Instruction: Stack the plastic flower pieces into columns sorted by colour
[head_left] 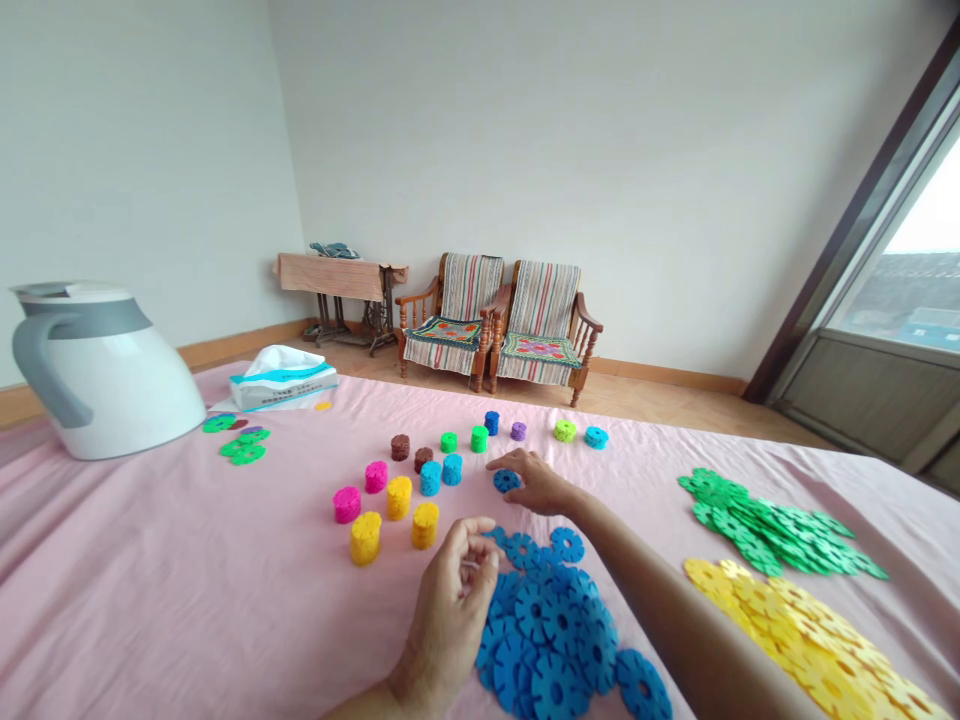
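Note:
My right hand [536,482] reaches out over the pink cloth, its thumb and fingers around a low stack of blue notched discs [506,481]. My left hand [457,600] is beside the left edge of a loose pile of blue notched discs [559,620], palm turned inward. Its fingers are loosely curled with the thumb apart, and nothing shows between them. Left of the hands stand yellow disc stacks [365,539], pink stacks [347,505] and light blue stacks [430,478]. Dark brown stacks [400,447] and green stacks [479,438] are farther back.
On the right lie a green disc pile [772,525] and a yellow disc pile [810,640]. A white jug [120,370], a tissue box [289,385] and several loose green discs [247,455] are on the left. Two wooden armchairs [540,330] stand beyond the table.

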